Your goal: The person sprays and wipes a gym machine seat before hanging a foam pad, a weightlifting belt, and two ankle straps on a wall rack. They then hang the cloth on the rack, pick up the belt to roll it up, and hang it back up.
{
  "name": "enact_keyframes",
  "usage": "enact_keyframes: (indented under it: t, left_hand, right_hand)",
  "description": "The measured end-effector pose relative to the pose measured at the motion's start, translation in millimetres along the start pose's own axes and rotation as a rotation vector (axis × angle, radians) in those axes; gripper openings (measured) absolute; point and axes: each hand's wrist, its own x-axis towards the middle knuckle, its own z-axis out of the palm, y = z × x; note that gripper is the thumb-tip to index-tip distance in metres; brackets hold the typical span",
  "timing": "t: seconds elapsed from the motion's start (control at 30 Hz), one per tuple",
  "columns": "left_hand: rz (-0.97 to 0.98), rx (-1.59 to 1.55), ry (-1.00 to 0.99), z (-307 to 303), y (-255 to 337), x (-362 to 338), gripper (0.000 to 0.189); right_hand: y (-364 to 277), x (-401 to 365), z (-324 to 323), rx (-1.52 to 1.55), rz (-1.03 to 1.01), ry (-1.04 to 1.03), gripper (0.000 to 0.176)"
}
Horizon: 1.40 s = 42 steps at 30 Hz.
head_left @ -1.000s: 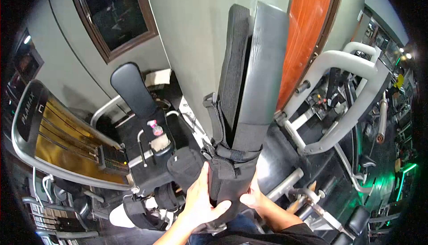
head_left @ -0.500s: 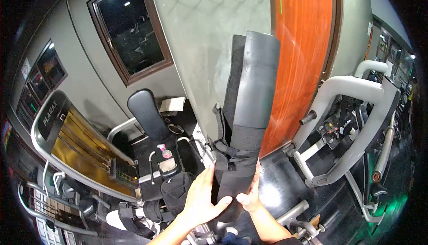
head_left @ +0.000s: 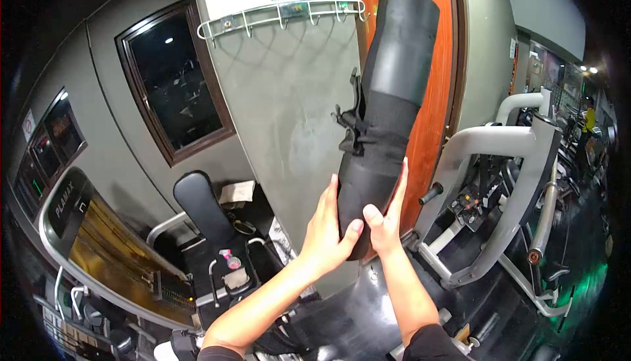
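A long black padded roll [head_left: 394, 59] with dark straps and a buckle around its middle is held up, tilted with its top to the right. My left hand [head_left: 327, 229] is wrapped round the left side of its lower end. On the right side, my right hand [head_left: 386, 222] grips the same end, thumbs close together in front. The straps hang loose at the roll's left edge. Behind the roll are an orange door panel [head_left: 430, 124] and a grey wall panel [head_left: 282, 111].
A white wire hook rack [head_left: 263, 16] crosses the wall panel above. At the left stand a weight machine [head_left: 66, 210] and a black padded seat [head_left: 200, 200]. A grey-framed machine [head_left: 506, 141] stands at the right. A distant person [head_left: 588, 121] wears yellow.
Both hands have lifted the black roll higher, and it leans further right. The view has tilted up, so the hook rack and a sign above it show more.
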Motion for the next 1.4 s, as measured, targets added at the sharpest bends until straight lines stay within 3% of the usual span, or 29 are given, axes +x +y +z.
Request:
enact_keyframes:
  t: [0.17, 0.23, 0.37, 0.43, 0.5, 0.6, 0.63, 0.83, 1.4]
  left_hand:
    - [0.128, 0.087, 0.015, -28.9, -6.6, 56.2, 0.09]
    - [0.326, 0.561, 0.131, -45.6, -29.3, 84.2, 0.078]
    - [0.279, 0.989, 0.295, -87.4, -67.0, 135.6, 0.087]
    - [0.26, 1.22, 0.185, -94.0, -89.6, 138.1, 0.092]
    - [0.255, 1.239, 0.21, -89.7, -92.9, 142.6, 0.096]
    - [0.248, 1.257, 0.257, -84.0, -99.4, 145.5, 0.101]
    - [0.248, 1.258, 0.276, -83.4, -101.6, 145.6, 0.103]
    - [0.294, 1.289, 0.33, -82.1, -110.7, 148.2, 0.105]
    - [0.312, 1.258, 0.297, -83.8, -109.8, 146.4, 0.106]
  right_hand:
    - [3.0, 61.7, 17.2, -0.023, -0.17, -0.026, 0.108]
    - [1.5, 96.7, 15.6, -0.191, -0.292, -0.009, 0.1]
    - [0.3, 194.3, 1.7, -0.529, -0.587, 0.14, 0.097]
    - [-6.3, 229.7, 1.7, -0.637, -0.633, 0.226, 0.098]
    - [-0.7, 259.9, -2.2, -0.691, -0.7, 0.263, 0.095]
    - [11.0, 280.8, -0.7, -0.702, -0.56, 0.25, 0.096]
    - [20.5, 291.5, -1.7, -0.761, -0.68, 0.258, 0.095]
    - [44.7, 293.7, -13.0, -0.825, -0.519, 0.201, 0.094]
    - [64.0, 261.2, -26.6, -0.933, -0.444, 0.153, 0.098]
